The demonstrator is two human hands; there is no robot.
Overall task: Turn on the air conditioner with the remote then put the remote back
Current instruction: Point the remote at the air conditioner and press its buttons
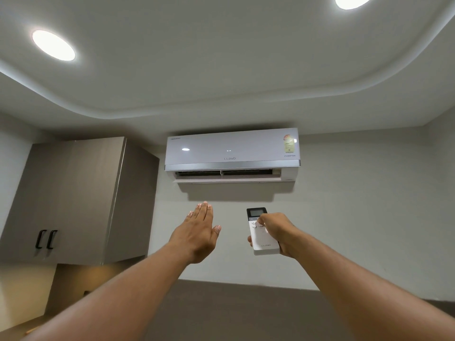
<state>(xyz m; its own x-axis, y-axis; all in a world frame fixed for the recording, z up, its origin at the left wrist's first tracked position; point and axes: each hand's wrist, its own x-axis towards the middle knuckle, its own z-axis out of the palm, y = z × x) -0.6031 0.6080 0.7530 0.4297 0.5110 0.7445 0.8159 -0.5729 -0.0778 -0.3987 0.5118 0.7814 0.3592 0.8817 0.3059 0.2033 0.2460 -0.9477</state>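
Observation:
A white wall-mounted air conditioner (pixel 231 153) hangs high on the wall ahead, its lower flap swung open and two small lights lit on its front panel. My right hand (pixel 279 233) holds a white remote (pixel 262 238) with a dark screen at its top, pointed up at the unit, thumb resting on the buttons. My left hand (pixel 197 232) is raised flat below the unit, fingers together and straight, holding nothing.
A grey-brown wall cabinet (pixel 73 200) with two black handles hangs at the left. Two round ceiling lights (pixel 53 45) glow above. A darker wall band runs below the arms, and a lit counter corner shows at the lower left.

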